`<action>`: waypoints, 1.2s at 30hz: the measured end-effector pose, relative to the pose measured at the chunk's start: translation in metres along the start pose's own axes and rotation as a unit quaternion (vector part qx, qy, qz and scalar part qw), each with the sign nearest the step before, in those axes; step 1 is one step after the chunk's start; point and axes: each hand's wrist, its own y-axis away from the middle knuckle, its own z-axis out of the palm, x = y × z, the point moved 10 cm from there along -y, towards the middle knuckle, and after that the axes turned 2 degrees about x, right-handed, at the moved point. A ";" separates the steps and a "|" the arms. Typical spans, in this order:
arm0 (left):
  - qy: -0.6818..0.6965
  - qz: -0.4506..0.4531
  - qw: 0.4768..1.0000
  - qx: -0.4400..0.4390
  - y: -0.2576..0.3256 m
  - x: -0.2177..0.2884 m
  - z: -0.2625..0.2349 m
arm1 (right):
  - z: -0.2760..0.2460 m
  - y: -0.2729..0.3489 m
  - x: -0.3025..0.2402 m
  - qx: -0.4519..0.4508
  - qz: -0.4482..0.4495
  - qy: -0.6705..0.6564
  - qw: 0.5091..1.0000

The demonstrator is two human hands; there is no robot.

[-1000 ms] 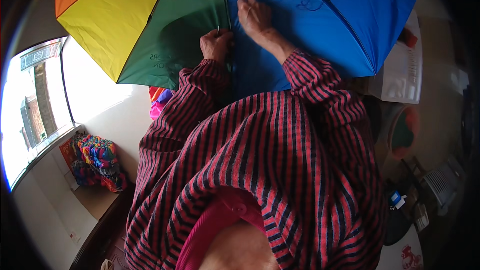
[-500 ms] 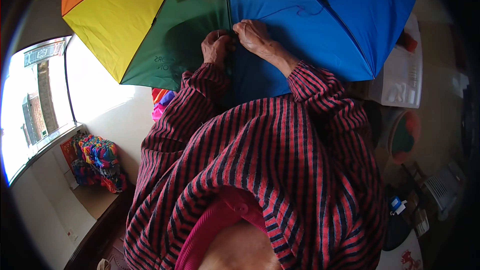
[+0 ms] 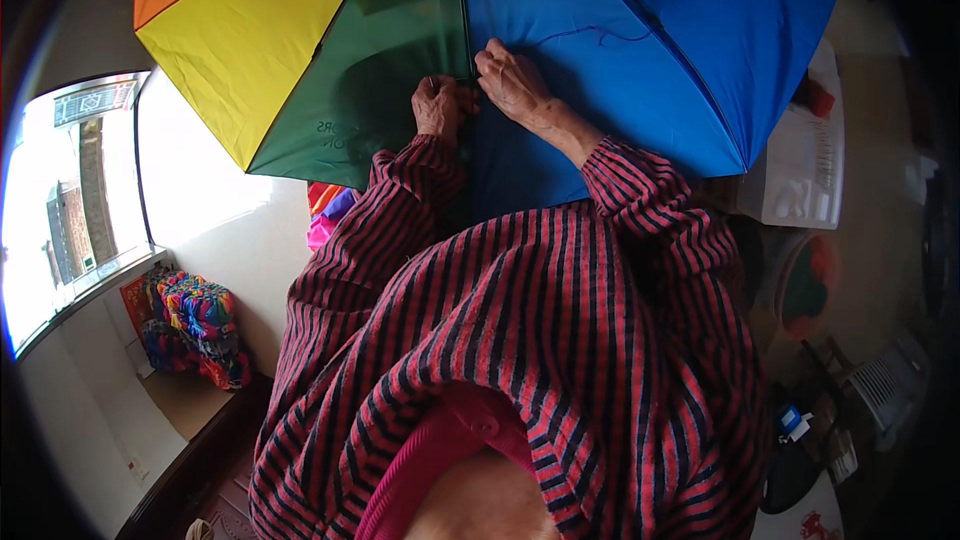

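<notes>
An open umbrella (image 3: 600, 90) with orange, yellow, green and blue panels spreads before me, its inner side and dark ribs facing me. My left hand (image 3: 437, 107) is closed on the cloth by the rib between the green and blue panels. Just to its right, my right hand (image 3: 512, 83) is pinched at the same rib, its fingertips close together. A thin purple thread (image 3: 602, 34) lies loosely curled across the blue panel and leads toward the right hand. Whatever small thing sits between the right fingertips is hidden.
Bright, multicoloured knitted material (image 3: 195, 315) stands at the left below a window (image 3: 75, 180). Folded colourful cloth (image 3: 325, 212) shows under the umbrella's edge. At the right are a white plastic container (image 3: 805, 185), a round tub (image 3: 808, 285) and a grey slatted chair (image 3: 885, 375).
The umbrella and my left hand sit slightly lower in view. My right hand has risen a little relative to the left. The purple thread hangs with a slightly different curve.
</notes>
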 end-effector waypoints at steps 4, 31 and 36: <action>-0.005 -0.019 0.998 -0.063 -0.007 0.000 0.003 | 0.001 0.001 0.000 0.006 -0.004 -0.034 0.999; -0.106 0.065 0.992 -0.025 0.003 0.018 0.006 | -0.113 -0.029 0.059 0.272 0.214 -0.475 0.809; -0.095 0.038 0.994 -0.035 0.009 0.016 0.011 | -0.032 -0.006 0.013 -0.013 0.031 0.053 0.998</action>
